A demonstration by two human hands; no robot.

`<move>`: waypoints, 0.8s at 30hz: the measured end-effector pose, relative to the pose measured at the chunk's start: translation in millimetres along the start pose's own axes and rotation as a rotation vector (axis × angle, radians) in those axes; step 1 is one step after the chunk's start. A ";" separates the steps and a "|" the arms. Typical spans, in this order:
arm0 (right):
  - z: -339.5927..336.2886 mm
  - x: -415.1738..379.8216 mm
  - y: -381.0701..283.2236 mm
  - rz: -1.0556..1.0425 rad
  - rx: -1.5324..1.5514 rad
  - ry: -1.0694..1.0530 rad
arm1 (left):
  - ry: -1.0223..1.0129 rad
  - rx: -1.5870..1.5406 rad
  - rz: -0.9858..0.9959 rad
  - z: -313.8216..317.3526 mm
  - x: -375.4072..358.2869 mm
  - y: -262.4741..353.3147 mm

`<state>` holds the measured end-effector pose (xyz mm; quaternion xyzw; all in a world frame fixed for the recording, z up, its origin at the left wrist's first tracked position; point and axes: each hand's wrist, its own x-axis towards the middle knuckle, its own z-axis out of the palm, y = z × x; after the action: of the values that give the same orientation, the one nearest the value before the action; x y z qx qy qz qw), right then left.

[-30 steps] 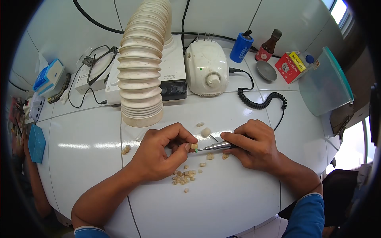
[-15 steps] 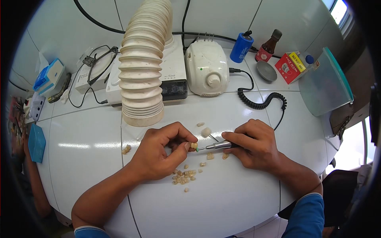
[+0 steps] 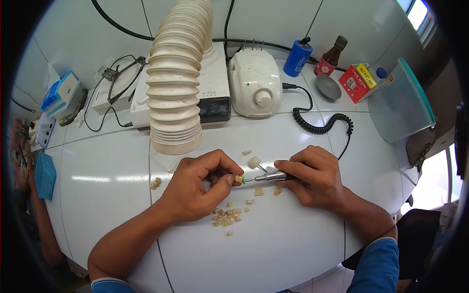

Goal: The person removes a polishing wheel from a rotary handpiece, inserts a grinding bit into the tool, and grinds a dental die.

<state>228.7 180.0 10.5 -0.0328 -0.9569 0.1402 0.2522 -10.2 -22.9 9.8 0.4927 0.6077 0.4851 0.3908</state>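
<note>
Between thumb and fingers, my left hand (image 3: 199,184) pinches a small yellowish dental crown (image 3: 238,179). My right hand (image 3: 315,177) is closed round a silver rotary handpiece (image 3: 270,177), which points left. The green tip (image 3: 244,180) of its bur meets the right side of the crown, or is very close to it. Several loose dental crowns (image 3: 225,218) lie on the white table below my hands. Just beyond the handpiece rests a round whitish polishing bit (image 3: 254,162) on a metal shank.
A ribbed suction hose (image 3: 175,83) hangs above my left hand. Behind stands a white control unit (image 3: 255,83) with a coiled cord (image 3: 320,128). At right are a blue can (image 3: 297,58), a bottle (image 3: 330,57), a grey bowl (image 3: 328,87) and a plastic bin (image 3: 400,105). Another person's arm (image 3: 44,219) shows at far left.
The handpiece tip has shifted slightly to the right and up, and the crown has turned a little in my left fingers. Both hands keep their grips.
</note>
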 end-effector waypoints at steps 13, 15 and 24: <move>-0.2 0.9 -0.4 -0.003 -0.003 0.003 | -0.001 0.023 0.029 0.1 0.5 -0.6; 0.6 0.6 0.3 -0.004 -0.001 0.006 | -0.002 0.020 0.025 -0.3 0.7 -0.3; 0.9 0.4 -0.2 0.012 0.009 0.021 | 0.008 0.016 0.018 0.5 0.4 -0.5</move>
<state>227.9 179.7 9.9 -0.0390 -0.9533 0.1456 0.2617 -9.9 -22.4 9.2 0.4993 0.6086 0.4859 0.3798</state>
